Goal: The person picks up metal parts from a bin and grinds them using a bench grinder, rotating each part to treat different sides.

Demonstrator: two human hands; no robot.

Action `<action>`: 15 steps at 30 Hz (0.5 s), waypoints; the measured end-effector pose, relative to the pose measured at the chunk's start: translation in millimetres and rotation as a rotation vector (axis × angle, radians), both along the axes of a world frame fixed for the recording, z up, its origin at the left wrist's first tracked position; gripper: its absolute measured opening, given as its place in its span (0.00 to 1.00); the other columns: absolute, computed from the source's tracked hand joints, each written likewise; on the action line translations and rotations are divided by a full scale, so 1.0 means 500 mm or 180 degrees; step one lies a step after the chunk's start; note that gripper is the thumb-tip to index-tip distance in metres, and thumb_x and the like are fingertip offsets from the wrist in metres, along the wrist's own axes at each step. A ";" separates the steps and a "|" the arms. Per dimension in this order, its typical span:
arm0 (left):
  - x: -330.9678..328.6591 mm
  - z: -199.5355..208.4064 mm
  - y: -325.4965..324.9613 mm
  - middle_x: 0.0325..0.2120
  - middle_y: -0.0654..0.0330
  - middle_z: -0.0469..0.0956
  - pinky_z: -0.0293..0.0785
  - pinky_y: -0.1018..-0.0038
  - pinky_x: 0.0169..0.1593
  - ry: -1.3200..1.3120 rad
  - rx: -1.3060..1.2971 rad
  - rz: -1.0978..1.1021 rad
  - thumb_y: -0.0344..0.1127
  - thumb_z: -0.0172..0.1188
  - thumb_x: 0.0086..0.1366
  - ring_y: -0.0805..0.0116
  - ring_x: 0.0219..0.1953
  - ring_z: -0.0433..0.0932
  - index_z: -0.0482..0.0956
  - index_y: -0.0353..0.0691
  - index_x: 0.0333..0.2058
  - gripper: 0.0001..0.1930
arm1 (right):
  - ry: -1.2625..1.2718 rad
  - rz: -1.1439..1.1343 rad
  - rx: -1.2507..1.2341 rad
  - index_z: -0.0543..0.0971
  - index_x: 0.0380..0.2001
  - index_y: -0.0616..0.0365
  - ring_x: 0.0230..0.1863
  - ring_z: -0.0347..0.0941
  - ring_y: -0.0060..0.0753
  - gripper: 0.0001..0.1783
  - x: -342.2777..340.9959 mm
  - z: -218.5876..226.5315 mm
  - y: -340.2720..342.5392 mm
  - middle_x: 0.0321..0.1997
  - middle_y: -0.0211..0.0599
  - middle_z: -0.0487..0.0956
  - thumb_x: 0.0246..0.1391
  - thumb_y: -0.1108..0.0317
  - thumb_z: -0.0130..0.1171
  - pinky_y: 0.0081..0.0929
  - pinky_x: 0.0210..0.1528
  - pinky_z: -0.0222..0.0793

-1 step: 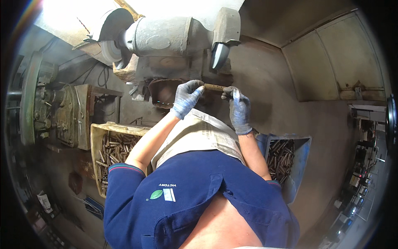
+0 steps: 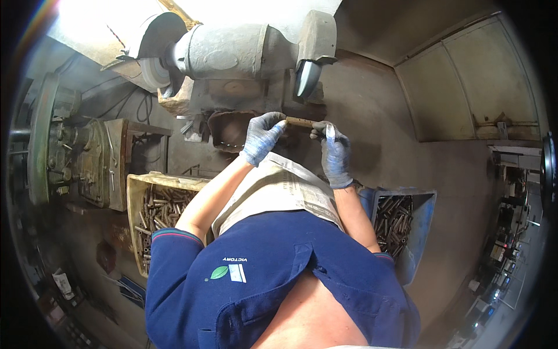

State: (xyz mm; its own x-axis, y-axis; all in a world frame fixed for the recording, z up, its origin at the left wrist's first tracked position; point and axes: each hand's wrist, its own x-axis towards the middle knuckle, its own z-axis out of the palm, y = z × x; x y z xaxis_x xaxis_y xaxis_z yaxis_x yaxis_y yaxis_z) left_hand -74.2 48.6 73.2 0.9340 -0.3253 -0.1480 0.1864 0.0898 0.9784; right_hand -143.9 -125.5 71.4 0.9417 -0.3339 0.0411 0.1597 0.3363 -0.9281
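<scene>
Hands: my gloved left hand (image 2: 263, 136) and right hand (image 2: 334, 152) are each closed around one end of a short metal tube (image 2: 301, 122), held level at upper centre of frame.
Machine: bench grinder (image 2: 232, 52) above, its right wheel (image 2: 306, 77) just over the tube.
Bins: yellow crate (image 2: 135, 192) of tubes lower left, blue bin (image 2: 423, 200) right.
Risk: I judge glove fingertips could catch the wheel if the tube slips sideways.

A sheet of printed newspaper (image 2: 290, 189), grey-white with dark columns, lies across the person's lap. A small white and green logo patch (image 2: 229, 271) sits on the blue shirt. No screens or signs can be made out.
</scene>
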 end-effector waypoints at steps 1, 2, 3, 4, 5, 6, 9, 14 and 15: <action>0.007 -0.026 -0.007 0.26 0.63 0.78 0.73 0.82 0.32 0.0046 -0.0066 0.0014 0.27 0.57 0.60 0.81 0.27 0.74 0.77 0.31 0.37 0.08 | 0.0037 -0.0038 0.0031 0.78 0.36 0.67 0.36 0.73 0.29 0.16 0.002 -0.003 -0.002 0.39 0.39 0.76 0.60 0.63 0.50 0.26 0.41 0.72; 0.014 -0.031 -0.012 0.26 0.63 0.78 0.73 0.82 0.31 0.0088 -0.0129 0.0030 0.28 0.57 0.60 0.81 0.27 0.73 0.77 0.31 0.37 0.07 | 0.0070 -0.0075 0.0064 0.78 0.36 0.67 0.37 0.73 0.29 0.14 0.004 -0.007 -0.003 0.39 0.38 0.76 0.59 0.65 0.51 0.26 0.41 0.72; 0.019 -0.034 -0.016 0.27 0.64 0.78 0.72 0.82 0.31 0.0097 -0.0064 0.0024 0.28 0.56 0.60 0.80 0.26 0.73 0.78 0.31 0.36 0.07 | 0.0103 -0.0109 0.0097 0.78 0.36 0.67 0.37 0.73 0.29 0.13 0.007 -0.011 -0.003 0.39 0.38 0.77 0.59 0.67 0.52 0.26 0.42 0.72; 0.028 -0.039 -0.020 0.27 0.63 0.78 0.73 0.81 0.31 0.0180 -0.0151 0.0032 0.28 0.56 0.61 0.80 0.26 0.74 0.77 0.31 0.36 0.07 | 0.0048 -0.0149 -0.0473 0.78 0.36 0.66 0.38 0.73 0.29 0.11 0.010 -0.019 -0.005 0.40 0.38 0.76 0.57 0.70 0.52 0.25 0.43 0.71; 0.039 -0.037 -0.026 0.27 0.63 0.78 0.73 0.81 0.31 0.0263 -0.0239 0.0040 0.27 0.56 0.61 0.79 0.26 0.74 0.77 0.31 0.36 0.07 | -0.0007 -0.0186 -0.1043 0.78 0.37 0.66 0.38 0.74 0.29 0.09 0.014 -0.026 -0.006 0.41 0.37 0.76 0.56 0.72 0.53 0.25 0.44 0.71; 0.047 -0.036 -0.032 0.27 0.63 0.78 0.73 0.81 0.31 0.0346 -0.0327 0.0048 0.27 0.56 0.61 0.79 0.26 0.74 0.77 0.31 0.35 0.06 | -0.0062 -0.0223 -0.1613 0.78 0.37 0.66 0.39 0.74 0.29 0.08 0.019 -0.031 -0.006 0.41 0.37 0.76 0.55 0.75 0.54 0.24 0.45 0.70; 0.059 -0.024 -0.043 0.26 0.60 0.78 0.76 0.78 0.30 0.0572 -0.0425 0.0081 0.28 0.56 0.61 0.73 0.26 0.78 0.76 0.32 0.35 0.06 | -0.0300 -0.0373 -0.2252 0.79 0.38 0.64 0.45 0.72 0.28 0.11 0.028 -0.053 -0.012 0.47 0.36 0.73 0.51 0.82 0.55 0.19 0.49 0.67; 0.078 -0.026 -0.068 0.26 0.58 0.78 0.78 0.76 0.30 0.0443 -0.0089 0.0278 0.27 0.54 0.62 0.72 0.25 0.77 0.77 0.30 0.35 0.07 | -0.0184 -0.0375 -0.2139 0.79 0.39 0.65 0.50 0.70 0.27 0.11 0.049 -0.060 -0.022 0.47 0.36 0.74 0.50 0.81 0.56 0.19 0.53 0.64; 0.083 -0.034 -0.073 0.26 0.58 0.78 0.78 0.76 0.30 0.0526 -0.0251 0.0294 0.27 0.55 0.62 0.72 0.25 0.77 0.77 0.30 0.35 0.06 | -0.0197 -0.0367 -0.2020 0.79 0.39 0.64 0.50 0.70 0.27 0.11 0.053 -0.056 -0.025 0.46 0.37 0.75 0.50 0.81 0.57 0.19 0.52 0.64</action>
